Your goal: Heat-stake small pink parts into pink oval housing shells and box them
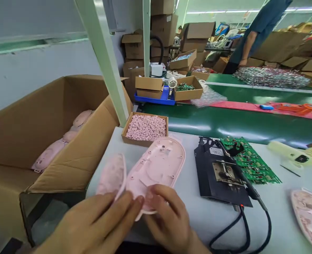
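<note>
L hand (92, 225): fingers closed, narrow, pinching a smaller pink piece (112, 174) against the edge of an oval pink plastic shell (158, 169). R hand (166, 215) curled round the shell's lower end, holding it. Both are over the near edge of the white bench (219, 225), shell's far end just short of a cardboard tray (145, 127) of small pink parts. Black clamp unit (219, 173) and green PCBs (251, 160) to the right; open carton (52, 120) with pink shells (50, 153) off the left edge. Step in hand: the two pcs held edge to edge — next move calls for a steady two-hand hold.
</note>
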The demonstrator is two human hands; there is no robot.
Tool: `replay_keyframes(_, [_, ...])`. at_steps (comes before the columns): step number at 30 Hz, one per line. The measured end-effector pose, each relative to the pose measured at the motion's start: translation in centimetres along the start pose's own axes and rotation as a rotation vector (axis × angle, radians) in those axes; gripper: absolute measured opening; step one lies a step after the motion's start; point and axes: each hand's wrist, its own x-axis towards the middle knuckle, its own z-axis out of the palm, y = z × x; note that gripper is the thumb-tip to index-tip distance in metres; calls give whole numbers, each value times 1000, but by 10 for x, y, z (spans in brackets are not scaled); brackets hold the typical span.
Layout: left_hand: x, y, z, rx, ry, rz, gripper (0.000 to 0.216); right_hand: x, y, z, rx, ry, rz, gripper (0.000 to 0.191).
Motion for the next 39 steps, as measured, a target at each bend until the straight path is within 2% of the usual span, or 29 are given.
replay_keyframes(2, [-5,4,35,-47,-37,40,38,-16,14,-23,2,-20,99,38])
replay_keyframes(6, [-16,23,109,-183,70,72,29,-68,32,-68,41,-227,347,26])
replay_keyframes(8, [-17,28,131,-210,104,102,24,-85,34,-82,56,-343,442,24])
replay_keyframes(10, [-13,28,142,-242,130,134,19,-90,36,-89,50,-426,500,26])
replay_keyframes(14, [4,14,146,-337,146,203,10,-82,44,-84,-11,-485,558,26])
replay_keyframes(17, [13,4,138,-326,68,234,13,-77,50,-76,-117,-469,574,26])
replay_keyframes(20, [11,-6,120,-357,34,212,27,-78,50,-79,-282,-521,534,49])
replay_keyframes(22, [9,-18,104,-365,69,158,38,-77,45,-87,-379,-565,498,67])
replay_keyframes(23, [10,-26,96,-343,82,108,37,-74,42,-93,-415,-579,484,73])
replay_keyframes(25, [22,-46,84,-258,95,-31,29,-56,37,-102,-427,-604,441,74])
replay_keyframes(27, [49,-71,80,-162,69,-195,22,-22,34,-103,-385,-626,381,59])
replay_keyframes(29, [89,-95,84,-69,-52,-366,25,24,39,-93,-373,-639,333,38])
replay_keyframes(31, [134,-117,94,47,-266,-516,28,75,53,-73,-486,-671,346,30])
replay_keyframes(33, [173,-133,107,101,-367,-568,23,122,75,-48,-624,-814,366,30])
replay_keyframes(35, [197,-143,120,118,-435,-591,18,159,99,-22,-648,-861,357,28])
replay_keyframes(37, [206,-151,130,125,-485,-615,24,181,123,-1,-660,-880,357,28])
replay_keyframes(39, [204,-157,135,123,-501,-631,31,190,142,16,-671,-890,365,29])
